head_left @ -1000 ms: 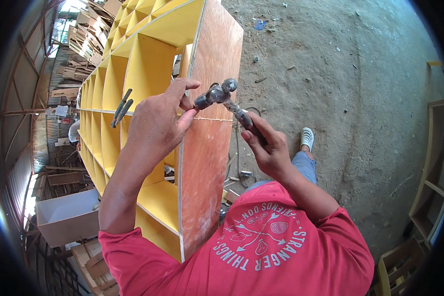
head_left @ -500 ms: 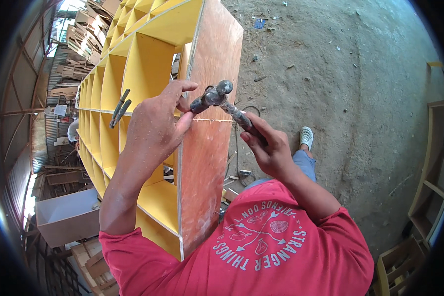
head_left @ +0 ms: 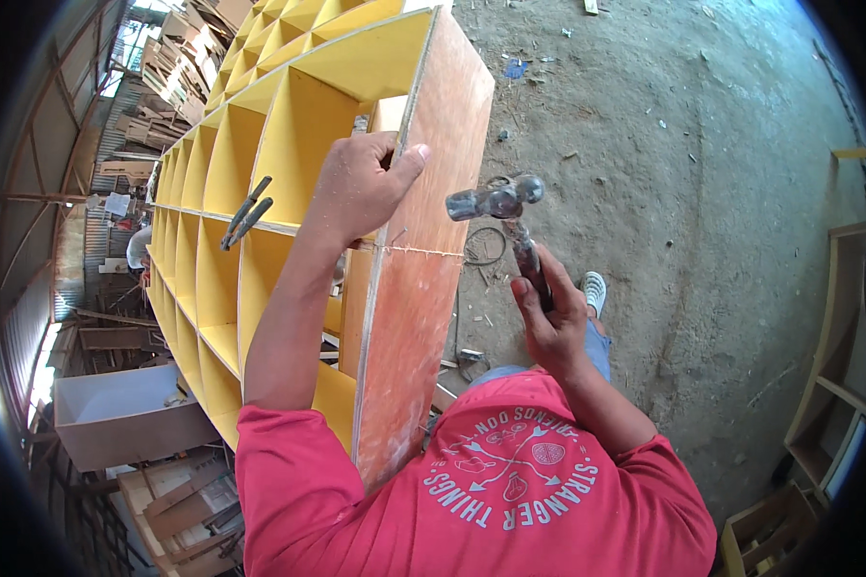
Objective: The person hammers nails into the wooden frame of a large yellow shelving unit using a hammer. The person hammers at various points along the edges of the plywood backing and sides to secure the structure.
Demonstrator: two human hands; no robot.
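Observation:
A wooden shelving unit has yellow compartments (head_left: 322, 144) and a reddish plywood end panel (head_left: 404, 337). My left hand (head_left: 366, 188) is closed over that panel's near left edge, its fingers partly hidden. Below it, a thin nail (head_left: 398, 238) sticks up at a rough seam across the plywood. My right hand (head_left: 555, 313) grips a ball-peen hammer (head_left: 496, 202) by the handle, its metal head raised to the right of the nail. A pair of dark pliers (head_left: 248, 213) rests on a yellow divider to the left.
Stacked wood offcuts (head_left: 173, 67) lie at the far left, with a partly hidden person (head_left: 139, 248) below them. An open box cabinet (head_left: 130, 433) stands lower left. On the concrete floor (head_left: 664, 240) are a cable loop (head_left: 486, 248) and debris. Wooden frames (head_left: 827, 385) stand at right.
My left hand has left the nail and moved up onto the panel's edge. The hammer in my right hand has shifted right and a little down, away from the nail. The view has shifted slightly.

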